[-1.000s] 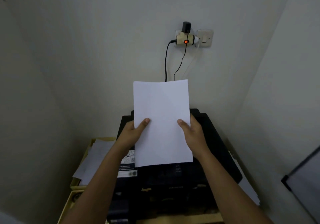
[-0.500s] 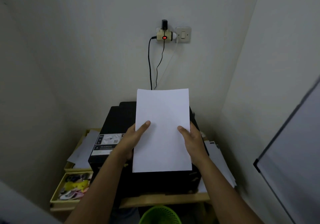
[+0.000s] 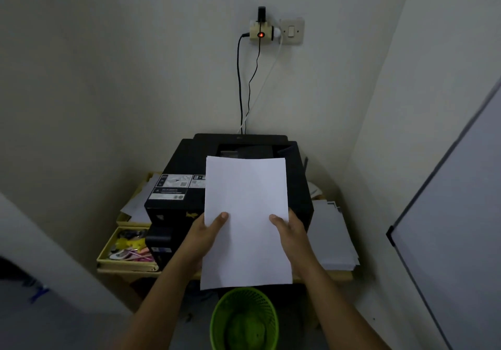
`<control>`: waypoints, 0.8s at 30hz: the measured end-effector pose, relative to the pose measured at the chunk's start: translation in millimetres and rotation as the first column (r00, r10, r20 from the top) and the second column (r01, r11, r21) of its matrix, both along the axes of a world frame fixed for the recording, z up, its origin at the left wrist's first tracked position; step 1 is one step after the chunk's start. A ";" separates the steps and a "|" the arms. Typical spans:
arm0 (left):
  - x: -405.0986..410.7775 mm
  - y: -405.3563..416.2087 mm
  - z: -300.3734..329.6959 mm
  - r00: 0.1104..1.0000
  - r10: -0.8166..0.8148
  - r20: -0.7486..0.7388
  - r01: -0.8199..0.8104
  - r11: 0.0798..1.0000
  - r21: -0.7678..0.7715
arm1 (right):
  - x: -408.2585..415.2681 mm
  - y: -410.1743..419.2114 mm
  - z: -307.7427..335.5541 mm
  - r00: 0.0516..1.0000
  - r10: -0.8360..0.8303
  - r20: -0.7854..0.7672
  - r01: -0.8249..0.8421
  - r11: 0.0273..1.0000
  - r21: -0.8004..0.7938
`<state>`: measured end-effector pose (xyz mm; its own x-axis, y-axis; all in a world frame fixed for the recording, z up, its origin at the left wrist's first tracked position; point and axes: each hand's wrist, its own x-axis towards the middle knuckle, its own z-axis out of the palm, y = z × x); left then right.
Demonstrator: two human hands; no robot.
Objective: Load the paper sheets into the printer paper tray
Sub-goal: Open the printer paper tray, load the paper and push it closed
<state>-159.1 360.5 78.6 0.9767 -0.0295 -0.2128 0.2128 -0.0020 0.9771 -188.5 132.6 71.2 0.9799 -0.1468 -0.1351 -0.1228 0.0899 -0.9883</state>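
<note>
I hold white paper sheets (image 3: 246, 214) flat in front of me, above the front of a black printer (image 3: 179, 165). My left hand (image 3: 207, 234) grips the sheets' left edge, thumb on top. My right hand (image 3: 291, 231) grips the right edge the same way. The printer's rear paper tray opening (image 3: 245, 149) shows just beyond the far edge of the sheets, near the wall. The printer stands on a small wooden table (image 3: 339, 275) in a corner.
A green waste basket (image 3: 244, 320) stands on the floor below the sheets. Yellow trays (image 3: 108, 253) with small items sit left of the printer, loose paper stacks (image 3: 332, 236) right. Cables (image 3: 240, 84) hang from a wall socket (image 3: 260, 31). A whiteboard (image 3: 461, 214) leans at right.
The view has pulled back and tilted down, so the printer, table and green basket come into sight. The sheets sit lower in view, still held in both hands.
</note>
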 end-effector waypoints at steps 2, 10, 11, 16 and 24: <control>-9.6 7.9 -3.1 1.000 0.001 0.001 -0.001 1.000 0.023 | -5.7 6.0 -6.6 1.000 0.015 -0.010 -0.015 1.000 -0.002; -47.0 53.7 -37.3 0.999 0.016 -0.046 -0.014 0.999 0.049 | -18.6 35.1 -39.9 0.997 0.076 -0.032 -0.076 0.997 0.009; -51.1 60.1 -41.8 0.998 0.016 -0.058 -0.013 0.999 0.052 | -19.3 40.1 -45.2 0.996 0.081 -0.039 -0.081 0.997 0.010; -69.5 88.1 -66.3 0.993 0.035 -0.109 -0.029 0.998 0.056 | -26.5 66.8 -80.1 0.991 0.108 -0.080 -0.109 0.994 -0.008; -83.7 120.3 -113.2 0.983 0.033 -0.182 -0.012 0.993 0.113 | -32.3 88.5 -135.4 0.981 0.108 -0.159 -0.119 0.991 -0.059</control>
<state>-242.8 480.8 -34.5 0.9208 0.0262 -0.3891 0.3897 -0.1015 0.9153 -220.8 221.2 -64.2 0.9585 -0.0500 -0.2805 -0.2809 0.0000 -0.9597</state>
